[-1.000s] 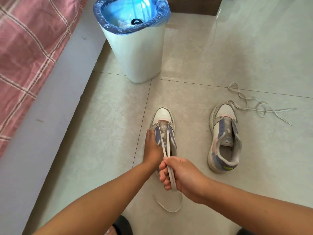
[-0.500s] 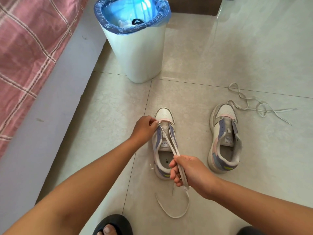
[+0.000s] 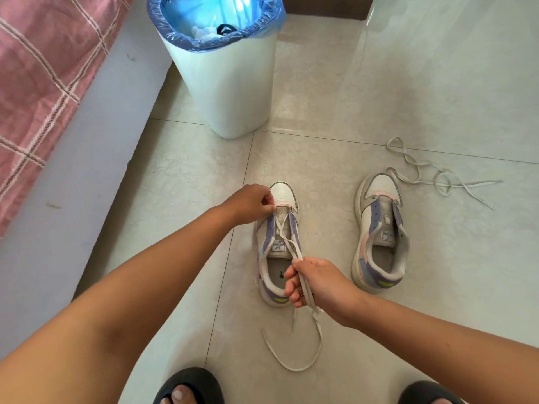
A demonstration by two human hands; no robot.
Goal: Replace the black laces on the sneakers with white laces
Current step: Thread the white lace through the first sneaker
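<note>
Two unlaced sneakers [image 3: 278, 246] [image 3: 379, 234]; white laces [image 3: 437, 176] loose

The scene is viewed from one head-worn camera, aimed forward and steeply down, close above the left hand [image 3: 252, 204] and right hand [image 3: 316, 282].

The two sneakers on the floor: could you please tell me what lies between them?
Only bare floor tile lies between the left sneaker and the right sneaker, as the head view shows; the loose white lace lies beyond the right sneaker's toe.
</note>
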